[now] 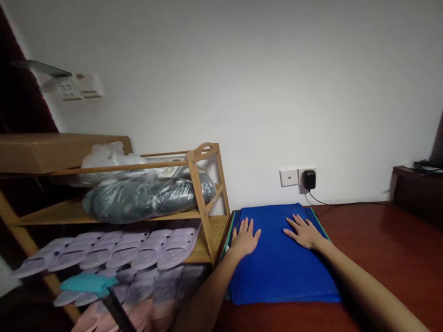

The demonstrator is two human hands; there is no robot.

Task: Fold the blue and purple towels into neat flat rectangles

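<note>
Folded blue cloth (280, 270) lies flat beneath left grip (245, 240) and right grip (305, 233)

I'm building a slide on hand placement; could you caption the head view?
Left hand and right hand spread flat on blue fabric, beside a wooden rack holding lilac slippers.
</note>
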